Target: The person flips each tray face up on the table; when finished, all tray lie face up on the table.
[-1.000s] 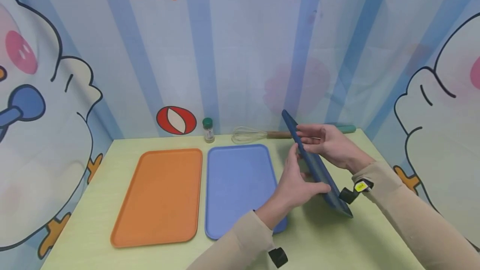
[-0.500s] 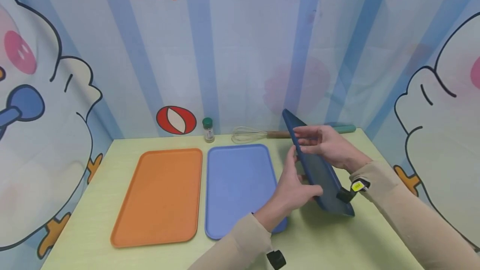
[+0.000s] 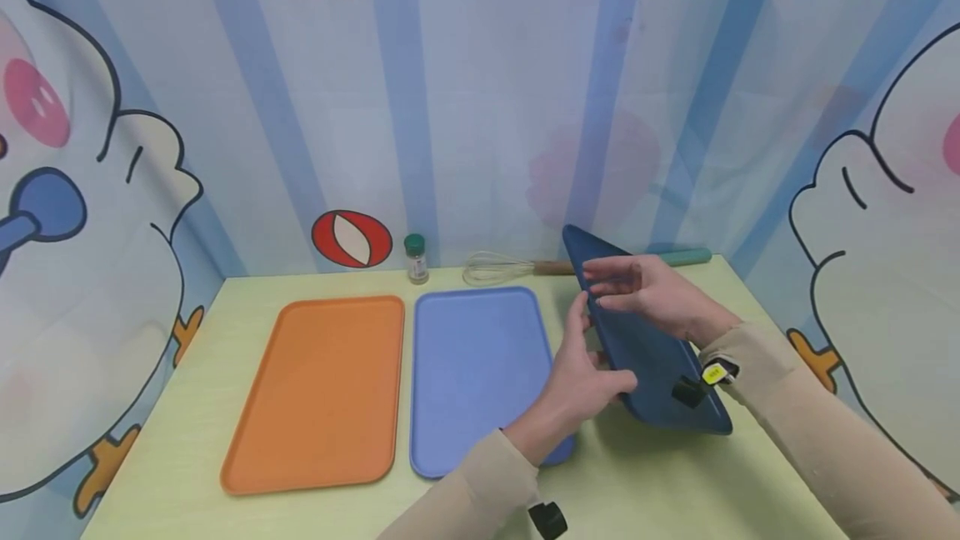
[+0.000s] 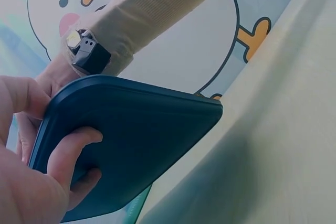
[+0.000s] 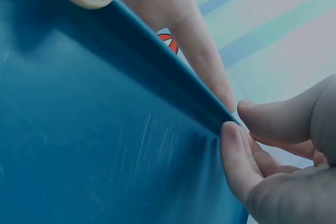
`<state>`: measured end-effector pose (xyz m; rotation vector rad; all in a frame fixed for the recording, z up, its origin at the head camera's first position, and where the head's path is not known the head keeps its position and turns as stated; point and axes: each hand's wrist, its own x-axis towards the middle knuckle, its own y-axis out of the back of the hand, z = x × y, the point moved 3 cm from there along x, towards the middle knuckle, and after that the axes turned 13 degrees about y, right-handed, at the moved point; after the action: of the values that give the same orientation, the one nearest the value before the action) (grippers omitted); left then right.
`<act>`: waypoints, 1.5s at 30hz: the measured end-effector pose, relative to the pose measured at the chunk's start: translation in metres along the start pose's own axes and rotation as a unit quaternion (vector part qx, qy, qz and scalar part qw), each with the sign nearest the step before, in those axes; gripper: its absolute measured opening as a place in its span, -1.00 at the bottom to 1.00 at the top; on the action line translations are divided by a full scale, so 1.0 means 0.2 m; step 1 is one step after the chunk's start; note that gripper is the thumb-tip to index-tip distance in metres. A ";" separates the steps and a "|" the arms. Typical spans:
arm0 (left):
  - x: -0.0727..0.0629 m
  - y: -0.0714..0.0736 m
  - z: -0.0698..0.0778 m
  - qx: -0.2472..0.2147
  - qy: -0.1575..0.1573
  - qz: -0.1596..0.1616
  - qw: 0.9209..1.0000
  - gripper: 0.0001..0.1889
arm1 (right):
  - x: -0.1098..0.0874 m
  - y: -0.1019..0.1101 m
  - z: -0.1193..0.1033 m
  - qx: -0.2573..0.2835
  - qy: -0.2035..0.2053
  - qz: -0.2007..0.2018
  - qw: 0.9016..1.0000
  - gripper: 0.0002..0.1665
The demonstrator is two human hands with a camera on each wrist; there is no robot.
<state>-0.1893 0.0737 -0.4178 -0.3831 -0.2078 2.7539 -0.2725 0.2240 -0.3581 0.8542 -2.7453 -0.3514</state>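
A dark blue tray [image 3: 648,361] leans at a slant over the right side of the table, its inner face turned up and to the right. My left hand [image 3: 562,386] grips its left long rim, thumb over the rim and fingers spread against the underside, as the left wrist view shows on the tray's underside [image 4: 142,135]. Farther along the same rim, my right hand [image 3: 652,294] pinches the edge. In the right wrist view, fingers of my right hand [image 5: 283,166] lie on both sides of the rim, and scratches mark the tray's inner face [image 5: 105,129].
An orange tray [image 3: 322,394] and a lighter blue tray [image 3: 480,373] lie flat on the pale table [image 3: 187,407]. Along the back sit a green-capped spice jar [image 3: 416,259], a whisk [image 3: 498,268] and a teal handle [image 3: 686,257], partly hidden. A printed curtain [image 3: 480,107] hangs behind.
The dark blue tray has turned from nearly edge-on to show more of its inner face, its right side tipping down and outward. Both hands stay on it, shifting slightly left.
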 end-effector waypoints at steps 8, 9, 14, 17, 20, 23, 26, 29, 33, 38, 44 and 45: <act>0.02 0.02 -0.02 -0.025 -0.001 -0.010 1.000 0.21 | -0.03 0.04 0.04 -0.073 -0.009 0.008 0.997 -0.29; 0.02 0.02 -0.03 -0.028 -0.001 -0.011 1.000 0.21 | -0.04 0.05 0.05 -0.084 -0.011 0.011 0.996 -0.30; 0.03 0.04 -0.03 -0.043 0.001 -0.012 0.999 0.21 | -0.10 0.10 0.12 -0.142 -0.038 0.030 0.989 -0.33; 0.03 0.04 -0.04 -0.049 0.001 -0.011 0.999 0.21 | -0.14 0.14 0.16 -0.170 -0.049 0.044 0.983 -0.34; 0.03 0.04 -0.04 -0.051 0.000 -0.007 0.999 0.21 | -0.18 0.18 0.21 -0.189 -0.053 0.056 0.979 -0.35; 0.03 0.05 -0.04 -0.055 0.001 -0.005 0.998 0.21 | -0.22 0.22 0.25 -0.209 -0.059 0.071 0.974 -0.35; 0.04 0.05 -0.05 -0.059 0.004 -0.007 0.998 0.21 | -0.26 0.26 0.28 -0.230 -0.073 0.089 0.966 -0.35; 0.04 0.06 -0.06 -0.057 0.007 -0.009 0.998 0.20 | -0.30 0.30 0.32 -0.246 -0.096 0.105 0.959 -0.33; 0.04 0.07 -0.07 -0.052 0.009 -0.009 0.999 0.19 | -0.35 0.34 0.37 -0.251 -0.120 0.119 0.953 -0.29; 0.04 0.08 -0.08 -0.055 0.009 -0.009 0.998 0.19 | -0.39 0.38 0.43 -0.236 -0.136 0.114 0.955 -0.27; 0.06 0.08 -0.09 -0.064 0.011 -0.003 0.998 0.20 | -0.44 0.37 0.48 -0.154 -0.168 0.091 0.969 -0.30; 0.06 0.08 -0.09 -0.065 0.012 -0.003 0.998 0.20 | -0.45 0.37 0.48 -0.148 -0.170 0.089 0.970 -0.31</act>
<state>-0.2002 0.0645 -0.4415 -0.4473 -0.3838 2.7363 -0.2688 0.3496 -0.4406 0.5032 -2.9353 -0.9180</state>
